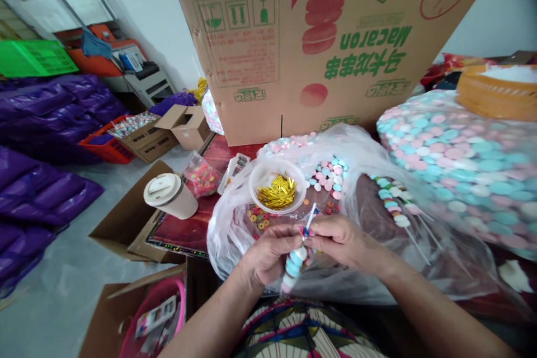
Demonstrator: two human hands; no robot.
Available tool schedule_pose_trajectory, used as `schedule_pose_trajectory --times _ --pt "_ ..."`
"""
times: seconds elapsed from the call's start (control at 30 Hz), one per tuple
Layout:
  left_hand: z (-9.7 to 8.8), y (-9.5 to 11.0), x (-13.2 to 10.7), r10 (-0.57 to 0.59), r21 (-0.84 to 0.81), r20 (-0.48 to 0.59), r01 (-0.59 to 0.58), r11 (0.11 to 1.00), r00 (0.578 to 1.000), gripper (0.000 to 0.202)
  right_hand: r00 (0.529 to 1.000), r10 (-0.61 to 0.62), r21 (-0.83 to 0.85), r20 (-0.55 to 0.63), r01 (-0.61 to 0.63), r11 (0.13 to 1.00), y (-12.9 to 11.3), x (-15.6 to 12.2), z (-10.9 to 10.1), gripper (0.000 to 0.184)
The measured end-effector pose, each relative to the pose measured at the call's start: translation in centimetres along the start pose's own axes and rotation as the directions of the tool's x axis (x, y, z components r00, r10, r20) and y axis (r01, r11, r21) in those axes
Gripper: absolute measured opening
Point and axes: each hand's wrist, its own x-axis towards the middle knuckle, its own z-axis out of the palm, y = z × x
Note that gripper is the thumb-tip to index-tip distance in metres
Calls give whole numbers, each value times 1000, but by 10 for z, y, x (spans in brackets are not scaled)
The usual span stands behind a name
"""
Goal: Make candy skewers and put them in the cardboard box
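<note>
Close to my body, my left hand (273, 253) is closed around the top of a candy skewer (295, 263), whose pink, white and blue candies hang below my fingers. Its white stick (311, 216) points up and away from me. My right hand (339, 239) pinches at the base of the stick, where a small dark blue and pink piece (305, 231) sits between both hands; its exact kind is unclear. Just beyond stands a white bowl (254, 190) of gold twist ties (277, 193). Loose pastel candies (329, 174) and small ring candies (259, 218) lie around it.
Finished-looking skewers (396, 204) lie right on clear plastic sheeting (361, 268). A big bag of candies (457, 156) and an orange basket (495, 92) stand at right. A large carton (268, 84) rises behind. A lidded cup (178, 198) stands near the table's left edge.
</note>
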Motion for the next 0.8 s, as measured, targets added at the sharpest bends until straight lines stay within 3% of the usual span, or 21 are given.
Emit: schedule_pose_trajectory --times 0.1,0.27,0.37,0.43,0.5,0.57,0.63,0.73,0.8 --pt "1 2 1 -45 -131 80 55 990 996 38 999 20 156 37 -25 988 0 0 4 24" --pt "11 0 5 -17 -173 23 21 985 1000 43 990 109 303 -90 -77 950 3 -5 14 24" --pt "17 -1 6 5 -87 -64 -11 996 998 38 988 27 -19 -154 -31 999 7 -12 13 21" --pt "20 -2 5 108 97 -166 -93 991 980 32 977 -3 -272 -214 -57 960 10 -16 16 17" --pt "23 -5 6 268 326 -228 -186 927 936 29 956 -14 -397 -294 -109 911 12 -21 23 15" --pt "26 -8 9 418 463 -231 -278 841 879 29 923 -67 -454 -380 -123 883 14 -23 29 14" --pt "31 -9 13 493 490 -223 -341 802 841 32 886 -184 -555 -425 -94 827 17 -21 30 15" --pt "38 -8 19 458 533 -170 -309 787 873 35 871 -363 -749 -332 -9 663 21 -19 16 17" --pt "40 -7 22 468 664 -83 -302 685 880 33 868 -421 -793 -264 53 607 21 -20 4 18"
